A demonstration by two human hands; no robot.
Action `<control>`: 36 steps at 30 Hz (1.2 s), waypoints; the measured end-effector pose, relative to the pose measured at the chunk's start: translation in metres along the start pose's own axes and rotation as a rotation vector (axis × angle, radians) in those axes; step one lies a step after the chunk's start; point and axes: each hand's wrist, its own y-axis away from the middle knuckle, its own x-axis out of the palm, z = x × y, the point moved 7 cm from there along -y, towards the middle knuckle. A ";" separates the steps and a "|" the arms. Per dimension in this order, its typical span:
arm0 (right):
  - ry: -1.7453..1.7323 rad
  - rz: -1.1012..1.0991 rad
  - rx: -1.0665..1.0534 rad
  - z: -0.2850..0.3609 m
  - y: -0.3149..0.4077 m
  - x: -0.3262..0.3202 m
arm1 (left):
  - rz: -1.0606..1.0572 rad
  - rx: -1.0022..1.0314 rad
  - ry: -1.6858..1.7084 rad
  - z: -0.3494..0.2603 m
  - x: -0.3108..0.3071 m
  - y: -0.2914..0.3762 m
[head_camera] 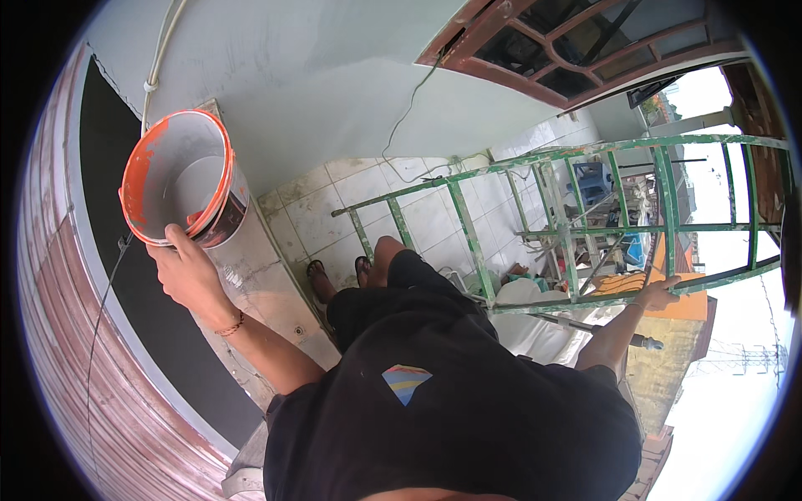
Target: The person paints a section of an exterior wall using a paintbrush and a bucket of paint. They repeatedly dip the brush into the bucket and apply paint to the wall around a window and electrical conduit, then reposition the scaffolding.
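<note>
At the left, my left hand [188, 272] grips the near rim of a plastic paint bucket [143, 169], thumb over the edge. The bucket is tilted toward the view; its rim and part of its inner wall are orange, and greyish paint lies inside. On the right, my right hand [656, 294] is closed around the near rail of a green, paint-spattered metal ladder [467, 232]. The ladder stands in front of me and crosses the right half of the view.
A concrete ledge [301, 322] borders the tiled floor [344, 188] under my feet. A thin cable [407, 116] hangs from the red-brown window frame [467, 56] down the pale wall. Behind the ladder are a blue plastic stool [591, 181] and cluttered items. Corrugated sheeting [53, 294] lies far left.
</note>
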 end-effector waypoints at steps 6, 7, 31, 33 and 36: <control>-0.079 -0.029 -0.049 0.002 0.002 0.004 | 0.044 -0.064 -0.098 0.027 0.011 -0.022; -0.076 -0.027 -0.034 0.000 0.001 0.006 | 0.036 -0.057 -0.112 0.028 0.010 -0.022; -0.336 -0.287 -0.009 -0.029 -0.006 0.000 | 0.016 0.015 0.238 -0.020 0.005 -0.003; -0.234 -0.279 0.037 -0.066 -0.030 0.024 | -0.031 0.003 0.179 -0.010 -0.002 -0.003; -0.192 -0.319 -0.046 -0.068 -0.036 0.038 | -0.112 0.027 -0.011 0.054 -0.006 -0.055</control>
